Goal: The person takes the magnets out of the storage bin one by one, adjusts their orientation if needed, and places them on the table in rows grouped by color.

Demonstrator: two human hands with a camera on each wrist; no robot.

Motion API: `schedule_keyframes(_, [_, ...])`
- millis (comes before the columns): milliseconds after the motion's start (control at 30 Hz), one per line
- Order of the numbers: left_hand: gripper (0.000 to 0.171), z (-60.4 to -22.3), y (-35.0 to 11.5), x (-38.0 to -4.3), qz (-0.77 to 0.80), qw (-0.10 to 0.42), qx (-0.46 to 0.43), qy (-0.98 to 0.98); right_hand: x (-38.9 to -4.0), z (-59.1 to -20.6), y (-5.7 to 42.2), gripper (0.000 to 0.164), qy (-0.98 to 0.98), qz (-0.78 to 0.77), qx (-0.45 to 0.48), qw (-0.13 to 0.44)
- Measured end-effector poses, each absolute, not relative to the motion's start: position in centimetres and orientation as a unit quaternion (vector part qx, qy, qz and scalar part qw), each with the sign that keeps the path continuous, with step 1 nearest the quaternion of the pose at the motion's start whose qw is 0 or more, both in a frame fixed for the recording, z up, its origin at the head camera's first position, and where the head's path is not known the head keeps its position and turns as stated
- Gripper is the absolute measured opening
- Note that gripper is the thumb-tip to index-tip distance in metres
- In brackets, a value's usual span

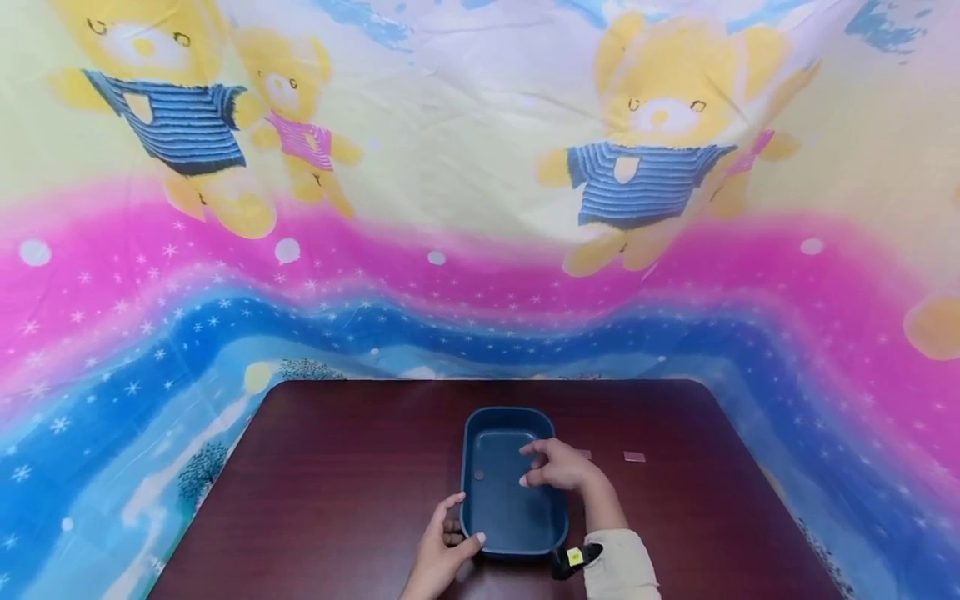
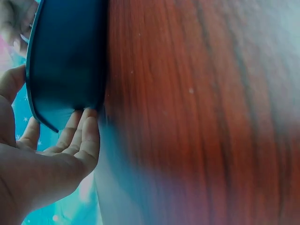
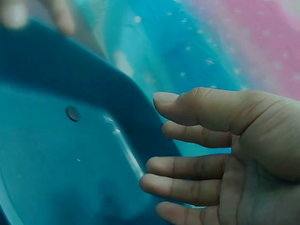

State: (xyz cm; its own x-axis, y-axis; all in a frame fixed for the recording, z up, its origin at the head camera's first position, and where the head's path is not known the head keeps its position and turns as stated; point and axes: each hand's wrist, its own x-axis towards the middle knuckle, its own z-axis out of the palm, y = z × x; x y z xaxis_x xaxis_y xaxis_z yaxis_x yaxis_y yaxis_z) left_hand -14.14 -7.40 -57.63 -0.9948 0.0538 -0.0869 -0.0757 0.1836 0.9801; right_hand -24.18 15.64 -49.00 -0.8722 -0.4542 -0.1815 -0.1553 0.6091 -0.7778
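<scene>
A deep blue rectangular box with rounded corners sits on the table. Inside it, near the left wall, lies a small dark coin-like disc, also visible in the right wrist view. My left hand holds the box's near left corner, fingers against the left wall and thumb at the near rim; the left wrist view shows fingertips on the outer wall. Over the right part of the box hovers my right hand, its thumb and fingers apart and nothing between them.
Right of the box, a small flat pinkish piece lies on the dark red wooden table. A similar piece shows partly behind my right hand. A cloth printed with bears hangs behind the table.
</scene>
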Motion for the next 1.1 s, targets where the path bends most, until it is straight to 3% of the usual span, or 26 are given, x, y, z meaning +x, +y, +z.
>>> schedule_keyframes(333, [0.063, -57.7, -6.2, -14.3, 0.638, -0.037, -0.036, 0.768, -26.0, -51.4, 13.6, 0.047, 0.856, -0.434, -0.166, 0.228])
schedule_keyframes(567, [0.063, -57.9, -6.2, -14.7, 0.659, -0.027, -0.021, 0.751, -26.9, -54.0, 12.5, 0.045, 0.838, -0.47, -0.159, 0.225])
schedule_keyframes(800, [0.066, -57.8, -6.0, -14.8, 0.662, -0.012, -0.018, 0.749, -27.2, -56.7, 11.8, 0.037, 0.834, -0.499, -0.157, 0.174])
schedule_keyframes(1100, [0.066, -58.3, -6.3, -14.6, 0.68, -0.005, -0.028, 0.733, -27.3, -57.4, 10.3, 0.034, 0.862, -0.447, -0.183, 0.152])
